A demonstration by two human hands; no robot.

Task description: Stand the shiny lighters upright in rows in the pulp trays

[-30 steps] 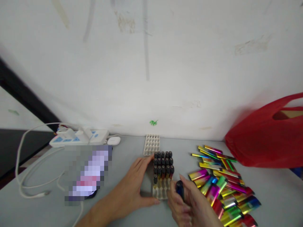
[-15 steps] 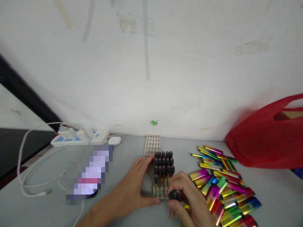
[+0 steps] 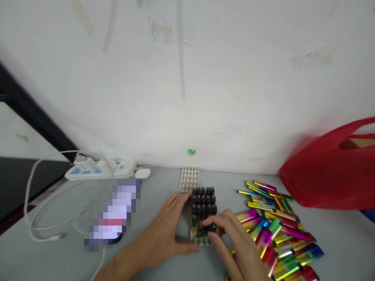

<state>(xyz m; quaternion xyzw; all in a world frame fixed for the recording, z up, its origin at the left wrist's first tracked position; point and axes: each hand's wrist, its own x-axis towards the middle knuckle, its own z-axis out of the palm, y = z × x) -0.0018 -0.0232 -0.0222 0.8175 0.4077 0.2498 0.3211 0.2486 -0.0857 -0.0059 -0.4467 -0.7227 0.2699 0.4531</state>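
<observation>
A beige holed tray (image 3: 202,241) holds several rows of upright black-topped sticks (image 3: 203,199), with bare holes at its near end. My left hand (image 3: 164,230) spans the tray's left side, fingertips at the far part and thumb at the near corner, gripping it lengthwise. Between thumb and fingers of my right hand (image 3: 234,242) is another black-topped stick (image 3: 211,227). It is tilted, its blurred lower end pointing left over the near holes, just right of a lone stick in the front row. Whether it touches the tray I cannot tell.
Right of my right hand lies a pile of shiny multicoloured metallic sleeves (image 3: 275,230). A second holed tray (image 3: 189,179) rests by the wall. A red plastic bag (image 3: 328,171) sits at right. At left are a power strip (image 3: 102,169), white cables, a white case (image 3: 142,173) and a blurred-out phone (image 3: 114,214).
My right hand has moved left and away from me, bringing the black-topped stick from the tray's near right corner to over its holes. My left hand keeps its place on the tray.
</observation>
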